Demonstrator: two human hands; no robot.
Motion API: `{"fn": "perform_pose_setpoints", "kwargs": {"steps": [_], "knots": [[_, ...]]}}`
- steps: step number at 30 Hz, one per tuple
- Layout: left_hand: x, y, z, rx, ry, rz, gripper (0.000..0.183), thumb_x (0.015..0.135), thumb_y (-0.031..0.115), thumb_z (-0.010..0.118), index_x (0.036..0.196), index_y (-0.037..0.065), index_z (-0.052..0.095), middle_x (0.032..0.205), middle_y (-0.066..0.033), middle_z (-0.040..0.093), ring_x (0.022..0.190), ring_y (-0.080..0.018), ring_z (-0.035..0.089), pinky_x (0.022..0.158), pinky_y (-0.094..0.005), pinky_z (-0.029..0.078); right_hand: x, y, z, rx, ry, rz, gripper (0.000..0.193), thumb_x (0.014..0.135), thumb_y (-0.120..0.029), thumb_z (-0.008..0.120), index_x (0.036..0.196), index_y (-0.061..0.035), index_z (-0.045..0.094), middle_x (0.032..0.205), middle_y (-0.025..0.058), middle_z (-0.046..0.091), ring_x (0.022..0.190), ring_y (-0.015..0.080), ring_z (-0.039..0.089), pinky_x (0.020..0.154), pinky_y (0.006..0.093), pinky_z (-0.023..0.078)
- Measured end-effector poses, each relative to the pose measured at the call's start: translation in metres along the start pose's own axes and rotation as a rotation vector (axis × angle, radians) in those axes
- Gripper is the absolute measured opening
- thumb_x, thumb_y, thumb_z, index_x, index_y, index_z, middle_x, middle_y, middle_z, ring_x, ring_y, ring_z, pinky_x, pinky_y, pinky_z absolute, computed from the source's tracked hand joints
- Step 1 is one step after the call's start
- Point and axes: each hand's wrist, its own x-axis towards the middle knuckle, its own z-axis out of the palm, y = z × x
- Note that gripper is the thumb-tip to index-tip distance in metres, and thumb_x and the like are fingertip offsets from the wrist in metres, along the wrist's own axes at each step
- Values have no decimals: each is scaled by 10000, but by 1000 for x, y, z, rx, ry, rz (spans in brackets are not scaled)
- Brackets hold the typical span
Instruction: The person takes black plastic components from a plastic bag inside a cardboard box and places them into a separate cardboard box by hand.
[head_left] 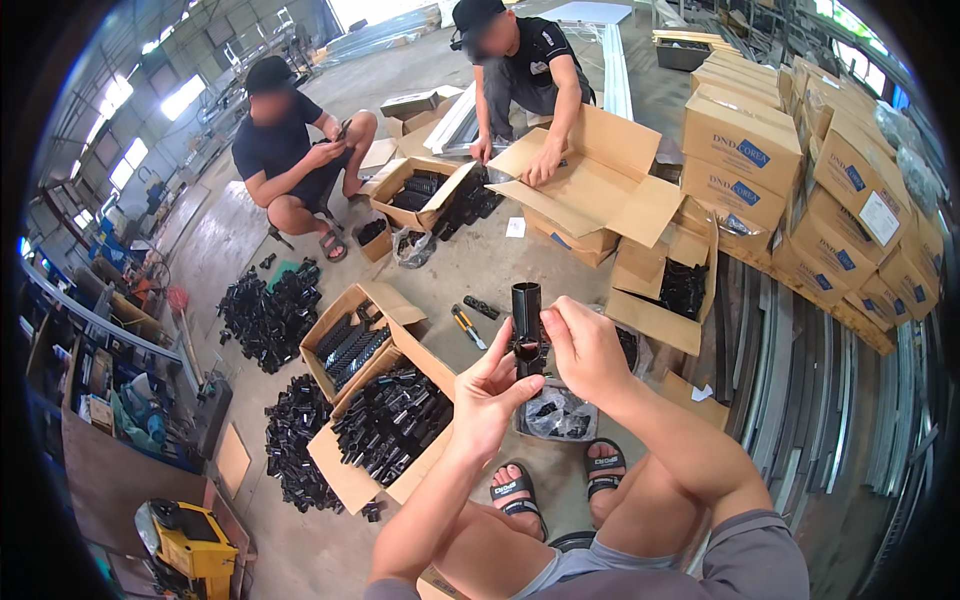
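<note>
Upright in front of me is a glossy black tubular fitting (526, 300), its round hollow end facing up. My left hand (482, 400) is closed around its lower part, thumb and fingers on either side. Against its upper right side, my right hand (588, 350) is closed, thumb and forefinger pinched at the edge; anything small between them is hidden. Below the hands, a clear plastic bag of small dark parts (560, 415) lies in a container between my feet. A yellow-and-black utility knife (467, 325) and a short black part (481, 307) lie on the floor beyond.
To the left, cardboard boxes hold black fittings (395, 415) and neat rows of black parts (350, 345); loose heaps (268, 310) lie beside them. Two people crouch ahead, one at an open carton (590, 185). Stacked cartons (745, 150) and long metal profiles (800, 400) are at right.
</note>
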Motion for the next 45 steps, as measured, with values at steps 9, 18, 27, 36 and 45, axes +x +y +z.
{"fn": "perform_pose_setpoints", "kwargs": {"steps": [9,18,27,36,45], "knots": [[0,7,-16,-33,12,-19,829,827,-171,695,1535,141,400,1286,-92,652,1046,-84,609,915,-260,533,12,1,-8,-27,-357,-134,140,983,-146,534,938,-14,524,773,190,602,733,411,613,640,481,477],[-4,6,-20,2,2,-23,811,836,-169,688,1531,142,408,1302,-88,650,1093,-90,610,942,-263,521,6,1,1,-4,-159,-136,143,975,-155,591,972,-20,543,797,183,633,730,381,649,622,455,499],[-6,7,-22,-5,6,-5,805,835,-168,691,1527,138,415,1299,-95,651,1091,-94,611,942,-267,523,4,-10,2,55,-123,-78,139,980,-142,593,982,-8,557,830,167,652,747,357,665,628,423,512],[-8,8,-26,-2,16,-19,798,838,-162,692,1525,138,421,1290,-94,659,1078,-88,611,935,-260,521,0,-9,5,152,-134,0,99,981,-103,581,994,-5,577,868,169,660,772,358,670,651,418,517],[-2,4,-23,45,41,-35,833,822,-133,723,1536,155,406,1129,-40,698,857,-52,580,811,-251,509,2,0,4,69,-179,18,148,967,-146,613,982,-8,563,816,158,649,710,329,666,625,409,517]]}}
